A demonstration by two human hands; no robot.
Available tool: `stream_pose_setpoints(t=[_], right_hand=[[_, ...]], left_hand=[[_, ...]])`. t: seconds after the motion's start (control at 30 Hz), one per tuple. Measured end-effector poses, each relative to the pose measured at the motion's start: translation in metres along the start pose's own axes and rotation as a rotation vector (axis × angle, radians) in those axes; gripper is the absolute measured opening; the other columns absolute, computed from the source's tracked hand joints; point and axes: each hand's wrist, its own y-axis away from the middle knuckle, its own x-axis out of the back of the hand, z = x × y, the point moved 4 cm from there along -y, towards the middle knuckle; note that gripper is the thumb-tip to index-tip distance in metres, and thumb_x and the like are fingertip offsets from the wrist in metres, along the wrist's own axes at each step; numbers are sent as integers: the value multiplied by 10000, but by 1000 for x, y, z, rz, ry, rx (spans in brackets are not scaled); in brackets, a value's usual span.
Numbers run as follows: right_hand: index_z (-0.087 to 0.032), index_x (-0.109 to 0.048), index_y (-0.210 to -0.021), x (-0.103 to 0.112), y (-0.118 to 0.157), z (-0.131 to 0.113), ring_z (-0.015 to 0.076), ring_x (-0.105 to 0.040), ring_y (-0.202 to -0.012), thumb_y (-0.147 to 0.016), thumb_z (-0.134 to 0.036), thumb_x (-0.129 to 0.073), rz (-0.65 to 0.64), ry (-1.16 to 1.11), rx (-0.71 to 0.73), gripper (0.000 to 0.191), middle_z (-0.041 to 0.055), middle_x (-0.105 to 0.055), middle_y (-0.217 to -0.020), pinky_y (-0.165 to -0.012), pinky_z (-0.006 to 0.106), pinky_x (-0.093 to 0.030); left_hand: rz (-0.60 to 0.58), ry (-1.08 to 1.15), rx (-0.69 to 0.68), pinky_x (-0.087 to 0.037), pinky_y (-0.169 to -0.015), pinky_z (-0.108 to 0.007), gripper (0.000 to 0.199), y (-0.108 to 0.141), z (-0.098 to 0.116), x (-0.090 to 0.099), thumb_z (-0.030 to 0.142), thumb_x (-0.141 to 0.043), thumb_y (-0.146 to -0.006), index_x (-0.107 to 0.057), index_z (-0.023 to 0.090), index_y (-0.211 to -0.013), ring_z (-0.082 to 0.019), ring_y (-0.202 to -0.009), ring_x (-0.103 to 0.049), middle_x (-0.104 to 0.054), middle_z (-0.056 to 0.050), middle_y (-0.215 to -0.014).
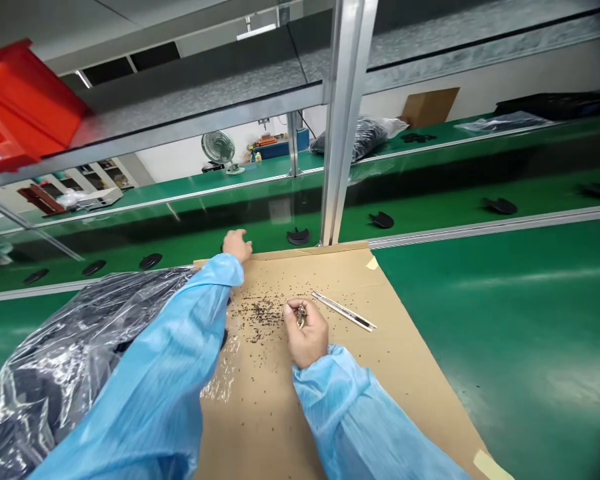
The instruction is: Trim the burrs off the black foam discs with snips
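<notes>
My left hand (237,245) reaches past the far edge of the cardboard sheet (380,393), over the green belt. Its fingers are loosely bent, the thumb stands apart, and a dark edge shows beside them; what lies beneath is hidden. In my right hand (307,337), closed above the cardboard, is a small metal hand tool (301,315), its exact kind unclear. Many tiny dark pieces (263,312) lie scattered to its left. A slim metal-cased craft knife (345,311) rests just right of this hand.
Black curved parts (299,236) sit spaced along the belt (430,219). Clear plastic holding dark items (80,347) lies at left. A metal post (344,127) rises behind the cardboard. A red bin (30,100) stands on the overhead shelf, and a fan (219,148) stands behind.
</notes>
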Motion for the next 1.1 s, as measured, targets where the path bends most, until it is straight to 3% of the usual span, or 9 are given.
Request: stream_pose_setpoints(t=[0.2, 0.3, 0.4, 0.5, 0.63, 0.77, 0.9, 1.0, 1.1], right_hand=[[-201, -576, -805, -2, 3, 3, 163, -558, -693, -858, -294, -558, 27, -1, -28, 109, 26, -587, -748, -641, 299, -462], [-210, -572, -803, -3, 3, 3, 167, -555, -685, -861, -297, -551, 43, -9, -33, 107, 26, -584, -741, -623, 298, -460], [-212, -571, -806, -3, 3, 3, 168, -563, -689, -864, -301, -548, 51, -12, -48, 109, 25, -590, -740, -635, 299, -463], [-211, -551, -819, 0, 0, 7, 157, -556, -657, -862, -320, -548, 70, -12, -80, 117, 16, -576, -715, -623, 285, -464], [-211, -481, -876, 8, -7, 23, 137, -523, -611, -781, -369, -636, 234, -12, -122, 241, -14, -504, -697, -601, 263, -463], [-191, -472, -1027, 4, -13, 36, 170, -573, -722, -685, -435, -720, 190, -4, -168, 488, 30, -545, -833, -673, 304, -491], [-179, -530, -976, 1, -10, 34, 208, -591, -747, -667, -522, -724, 121, 66, -224, 500, 63, -595, -843, -726, 370, -497], [-164, -542, -1066, -2, -8, 30, 211, -608, -767, -696, -525, -706, 45, 61, -219, 542, 75, -622, -879, -756, 386, -505], [-150, -551, -1163, -5, -8, 22, 231, -596, -933, -773, -485, -640, -56, 85, -69, 521, 125, -596, -1051, -847, 405, -491]], left_hand=[[-146, 63, 65, -368, -940, -466, 535, -11, 75, -97, 396, -735, -694, -555, 92, -1096, -388, -1157, -512, -573, -278, -1157], [-162, 107, 111, -347, -932, -484, 604, -14, 99, -120, 343, -802, -621, -518, 96, -1094, -399, -1152, -504, -581, -287, -1139], [-145, 207, 105, -351, -928, -430, 585, -14, 114, -124, 153, -784, -621, -498, 95, -1127, -350, -1128, -527, -592, -261, -1134], [-82, 317, 76, -375, -904, -355, 487, -7, 119, -112, 98, -715, -676, -528, 115, -1126, -276, -1067, -562, -617, -199, -1107], [0, 593, 43, -406, -846, -330, 260, 17, 109, -75, 138, -708, -690, -631, 157, -938, -224, -924, -583, -664, -108, -955], [-8, 913, 148, -418, -656, -259, 166, 68, 71, -25, 205, -695, -710, -637, 146, -854, -134, -707, -541, -653, -49, -834], [-192, 1222, 330, -319, -470, -199, 266, 140, 24, 12, 260, -744, -671, -615, 144, -872, -87, -589, -495, -640, -43, -821], [-264, 1400, 427, -423, -544, -211, 347, 185, -6, 26, 279, -760, -664, -611, 181, -962, -125, -706, -585, -659, -42, -889], [-266, 1558, 428, -503, -689, -282, 444, 207, -21, 29, 255, -741, -681, -584, 248, -1097, -166, -850, -631, -670, -30, -992]])
